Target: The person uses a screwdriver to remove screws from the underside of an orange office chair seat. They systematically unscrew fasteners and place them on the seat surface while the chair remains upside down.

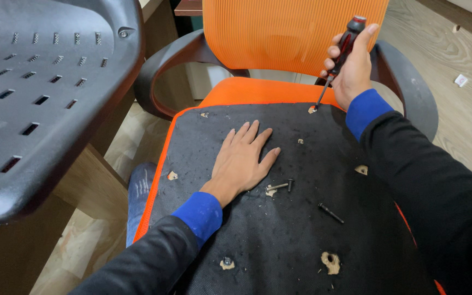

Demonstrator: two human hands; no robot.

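Gripping the screwdriver (341,54), the right hand (350,68) clenches its handle at one o'clock, shaft slanting down toward seven o'clock, tip in a hole (312,110) of the seat underside (279,218); the left hand (244,161) lies flat, open, nearer the loose screws (279,186)

Your screwdriver (341,54), with its black and red grip, stood nearly upright, leaning a little, its thin shaft pointing down so the tip met a torn hole (312,110) near the far edge of the seat base (279,229). That upturned seat base was covered in dark fabric edged with orange, pocked with ragged holes. Two loose dark bolts (279,187) lay on it.
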